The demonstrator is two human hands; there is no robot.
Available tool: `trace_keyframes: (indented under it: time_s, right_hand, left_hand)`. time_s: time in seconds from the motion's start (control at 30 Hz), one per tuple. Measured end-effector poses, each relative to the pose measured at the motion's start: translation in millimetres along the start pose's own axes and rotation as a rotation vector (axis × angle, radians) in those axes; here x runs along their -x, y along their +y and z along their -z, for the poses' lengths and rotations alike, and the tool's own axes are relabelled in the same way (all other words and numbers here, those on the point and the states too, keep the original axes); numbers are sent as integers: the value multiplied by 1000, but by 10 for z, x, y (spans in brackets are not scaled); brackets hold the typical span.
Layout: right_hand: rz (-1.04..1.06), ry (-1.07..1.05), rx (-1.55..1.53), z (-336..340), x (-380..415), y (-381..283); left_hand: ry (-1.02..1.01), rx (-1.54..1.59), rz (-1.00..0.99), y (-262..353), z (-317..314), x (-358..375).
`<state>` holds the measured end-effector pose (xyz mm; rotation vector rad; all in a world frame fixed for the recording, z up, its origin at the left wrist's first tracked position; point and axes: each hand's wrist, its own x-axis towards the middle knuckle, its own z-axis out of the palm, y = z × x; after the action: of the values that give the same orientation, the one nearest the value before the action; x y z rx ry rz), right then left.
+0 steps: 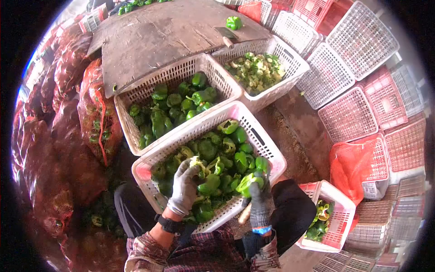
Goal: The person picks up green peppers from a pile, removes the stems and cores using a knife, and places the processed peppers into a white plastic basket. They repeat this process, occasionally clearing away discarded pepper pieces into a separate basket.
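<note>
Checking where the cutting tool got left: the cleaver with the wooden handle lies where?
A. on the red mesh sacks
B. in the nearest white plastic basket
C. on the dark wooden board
C: the cleaver lies flat on the dark wooden board, beside a single green bell pepper.

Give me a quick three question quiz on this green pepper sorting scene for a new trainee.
1. True or false: both hands wear grey gloves.
2. What does the right hand hold?
3. How many white plastic baskets of whole green peppers sit beyond the nearest one?

Key:
1. True; the left hand is gloved too.
2. A cut green pepper piece.
3. One, the far white basket; the basket of pale trimmings holds scraps.
</note>
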<state>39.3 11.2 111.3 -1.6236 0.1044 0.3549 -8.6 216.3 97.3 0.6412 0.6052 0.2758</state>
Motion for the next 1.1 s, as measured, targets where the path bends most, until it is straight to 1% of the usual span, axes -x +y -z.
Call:
trace_keyframes:
  time_s: [0.07,0.1,0.13,0.17,0.2,0.27,0.3,0.33,0.37,0.43,0.5,0.53,0.57,0.6,0.63,0.67,0.7,0.73,0.77,0.8,0.83,0.87,0.9,0.93,0.97,1.0,1.03,1.07,1.1]
  right_hand:
    - [222,67,563,24,-167,-44]
    - [276,51,771,49,-246,-73]
    - [229,-38,881,92,-278,-63]
    - [167,-97,901,124,-271,-58]
    - [110,-125,883,163,-231,-49]
    - [123,-83,830,229,-146,48]
    - [147,-22,869,245,-77,91]
    - [293,41,845,289,-48,285]
    - [66,-41,879,253,-18,42]
    - [-26,-87,937,242,22,-51]
    - [5,-130,908,335,71,272]
    - [173,-52,756,373,162,491]
    - [224,-80,790,421,240,430]
    - [223,-73,799,505,310,541]
    - [219,-65,807,577,347,635]
    - [171,-13,800,559,327,367]
    - [247,11,935,595,157,184]
    - [323,47,1071,630,-17,1]
    - [292,92,1098,596,-290,-266]
    - [259,136,1123,562,-563,-532]
    - [224,179,1147,528,-835,-798]
    - [306,207,885,543,-1322,-704]
    - [286,269,1088,356,-1630,-1064]
    - [590,267,1079,331,-1964,-1079]
    - [631,210,1123,294,-2356,-1097]
    - [769,179,1217,374,-2927,-941]
    - [801,155,1195,401,-3238,-900]
    - [582,73,1430,372,-3564,-993]
    - [658,47,1390,397,-3808,-991]
  left_hand:
    - [10,-5,-18,6,69,-52]
    - [26,36,-9,-21,95,-113]
    - [4,31,11,-90,183,-196]
    - [-17,27,27,-132,212,-295]
    - [-49,-19,61,-62,63,-367]
    - [-93,-117,133,67,-272,-507]
    - [-181,-156,59,85,-516,-697]
    - [-339,-236,36,116,-690,-941]
    - [-459,-93,65,64,-853,-1321]
    - [-503,-23,-34,311,-1626,-1537]
    - [-223,-434,-149,496,-2059,-1634]
    - [-202,-698,-434,352,-1900,-1981]
    - [-170,-957,-725,389,-1849,-2062]
    - [-166,-1234,-675,417,-1652,-2055]
    - [-220,-1492,-692,508,-1494,-1962]
    - [-229,-1665,-799,489,-1230,-2048]
    - [-237,-1794,-755,487,-960,-2130]
    - [-222,-1893,-534,565,-879,-2055]
    - [-290,-1986,-385,595,-676,-2143]
    - [-307,-1913,-184,585,-534,-2183]
    - [-335,-1979,-144,573,-439,-2238]
    - [-336,-2039,-167,584,-460,-2205]
    - [-341,-2100,-191,620,-511,-2141]
    - [-340,-2082,-220,643,-514,-2118]
    - [-337,-2060,-247,651,-504,-2105]
    - [-313,-2045,-261,639,-497,-2102]
    - [-296,-2012,-325,601,-444,-2107]
    - [-297,-2002,-359,585,-411,-2129]
    - [-296,-1992,-389,572,-386,-2141]
